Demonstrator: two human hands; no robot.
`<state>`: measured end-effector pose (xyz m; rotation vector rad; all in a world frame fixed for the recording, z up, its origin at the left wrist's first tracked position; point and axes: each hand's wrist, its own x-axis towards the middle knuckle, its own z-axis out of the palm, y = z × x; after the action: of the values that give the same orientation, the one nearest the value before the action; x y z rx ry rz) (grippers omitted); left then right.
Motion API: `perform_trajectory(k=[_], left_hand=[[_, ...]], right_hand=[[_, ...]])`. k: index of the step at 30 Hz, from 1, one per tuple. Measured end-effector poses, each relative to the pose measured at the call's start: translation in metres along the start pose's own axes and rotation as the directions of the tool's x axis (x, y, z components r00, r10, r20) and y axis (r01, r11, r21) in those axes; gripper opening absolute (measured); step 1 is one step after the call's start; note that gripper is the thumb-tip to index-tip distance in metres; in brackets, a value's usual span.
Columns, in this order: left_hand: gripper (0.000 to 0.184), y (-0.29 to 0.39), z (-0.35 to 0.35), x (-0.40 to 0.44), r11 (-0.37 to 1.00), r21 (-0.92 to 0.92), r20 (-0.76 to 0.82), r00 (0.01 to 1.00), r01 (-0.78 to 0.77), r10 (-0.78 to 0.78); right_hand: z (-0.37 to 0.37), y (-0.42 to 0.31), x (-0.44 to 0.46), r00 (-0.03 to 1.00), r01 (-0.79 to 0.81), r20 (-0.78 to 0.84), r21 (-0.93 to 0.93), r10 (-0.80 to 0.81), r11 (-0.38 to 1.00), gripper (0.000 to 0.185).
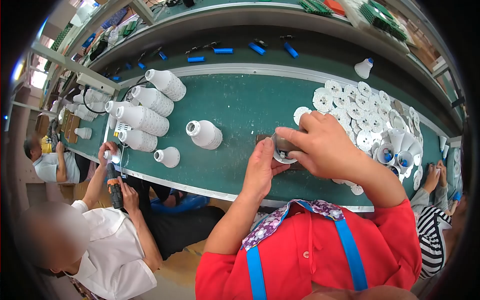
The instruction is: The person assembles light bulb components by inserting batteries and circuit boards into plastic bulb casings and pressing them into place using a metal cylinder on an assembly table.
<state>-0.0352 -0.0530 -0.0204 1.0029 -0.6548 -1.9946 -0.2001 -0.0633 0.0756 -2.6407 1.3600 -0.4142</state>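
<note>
My left hand (261, 167) is wrapped round a white cup-shaped housing (283, 157), with its open end facing up toward me. My right hand (312, 142) reaches over the same housing, its fingers bent and pressed at the rim around a greyish round piece (286, 144). Small parts show inside the housing, too small to make out. Beneath my hands lies a dark brown block (295, 165), partly covered. Just beyond my right hand lie many white round discs (323, 99) with small components on them.
Stacked white housings (142, 120) stand at the left, beside single ones (204, 134). White cones (396, 141) sit at the right. Blue cylinders (256, 48) lie on the shelf. A co-worker at lower left holds a power drill (114, 186); other people sit at both sides.
</note>
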Motion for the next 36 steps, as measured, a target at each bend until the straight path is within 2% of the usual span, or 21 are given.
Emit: perform_trajectory(k=[7,10,13,14,17,20,21,23,24,26,27,30,31,32,33,34,36], left_hand=[[0.044,0.003,0.002,0.001,1.0,0.02,-0.021,1.0,0.019,-0.019],[0.045,0.001,0.001,-0.001,1.0,0.01,-0.021,1.0,0.011,-0.01],[0.044,-0.002,0.0,0.0,1.0,-0.009,-0.005,1.0,-0.01,0.01],[0.044,-0.001,0.0,0.0,1.0,-0.015,-0.003,1.0,-0.007,0.007],[0.042,-0.001,0.0,0.0,0.999,0.049,-0.04,0.999,-0.01,0.012],[0.04,0.003,0.003,-0.005,0.986,0.164,-0.018,1.0,-0.015,0.018],[0.038,0.006,0.005,-0.006,0.979,0.204,0.001,1.0,-0.022,0.022],[0.039,0.002,0.005,-0.001,0.932,0.33,0.022,0.988,-0.152,0.154],[0.039,0.001,0.006,0.001,0.895,0.391,0.042,0.975,-0.216,0.217],[0.04,0.003,0.009,0.0,0.832,0.498,0.012,0.961,-0.246,0.277],[0.04,0.003,0.01,-0.001,0.796,0.548,0.0,0.951,-0.258,0.308],[0.033,0.011,0.003,-0.007,0.649,0.601,0.023,0.822,-0.466,0.569],[0.033,0.024,0.009,-0.008,0.726,0.476,-0.007,0.824,-0.496,0.567],[0.034,0.04,0.021,-0.012,0.868,0.23,-0.051,0.885,-0.44,0.463],[0.036,0.054,0.028,-0.013,0.935,-0.034,-0.057,0.935,-0.353,0.351],[0.038,0.056,0.011,-0.003,0.953,-0.203,0.126,0.959,-0.225,0.253],[0.037,0.047,0.003,0.002,0.931,-0.351,0.101,0.984,-0.104,0.148]], right_hand=[[-0.023,0.002,-0.005,0.959,-0.048,-0.268,0.162,0.091,0.986,0.054],[-0.014,0.002,-0.005,0.968,0.012,-0.248,0.137,0.022,0.99,0.052],[0.009,-0.002,-0.003,0.998,0.023,-0.05,-0.034,-0.025,0.999,0.042],[0.004,-0.002,-0.003,0.999,0.014,-0.03,-0.033,-0.015,0.999,0.039],[-0.004,0.006,-0.008,0.99,-0.08,-0.107,0.12,0.093,0.99,0.038],[0.0,0.02,-0.022,0.899,-0.147,-0.339,0.361,0.276,0.921,0.038],[0.006,0.028,-0.026,0.885,-0.193,-0.341,0.354,0.318,0.915,0.041],[0.033,0.045,-0.039,0.845,-0.285,-0.35,0.345,0.404,0.894,0.045],[0.05,0.053,-0.048,0.861,-0.325,-0.32,0.253,0.396,0.911,0.047],[0.082,0.069,-0.064,0.884,-0.391,-0.253,0.057,0.392,0.919,0.05],[0.092,0.071,-0.068,0.888,-0.389,-0.254,0.032,0.384,0.921,0.051],[0.11,0.068,-0.079,0.899,-0.38,-0.246,-0.026,0.363,0.924,0.054],[0.113,0.066,-0.081,0.9,-0.385,-0.233,-0.032,0.368,0.922,0.056],[0.113,0.066,-0.081,0.903,-0.384,-0.228,-0.044,0.365,0.922,0.058],[0.111,0.068,-0.078,0.905,-0.38,-0.232,-0.062,0.358,0.923,0.06],[0.107,0.068,-0.077,0.902,-0.37,-0.265,-0.07,0.34,0.926,0.06],[0.096,0.062,-0.077,0.891,-0.362,-0.324,-0.083,0.318,0.929,0.059]])
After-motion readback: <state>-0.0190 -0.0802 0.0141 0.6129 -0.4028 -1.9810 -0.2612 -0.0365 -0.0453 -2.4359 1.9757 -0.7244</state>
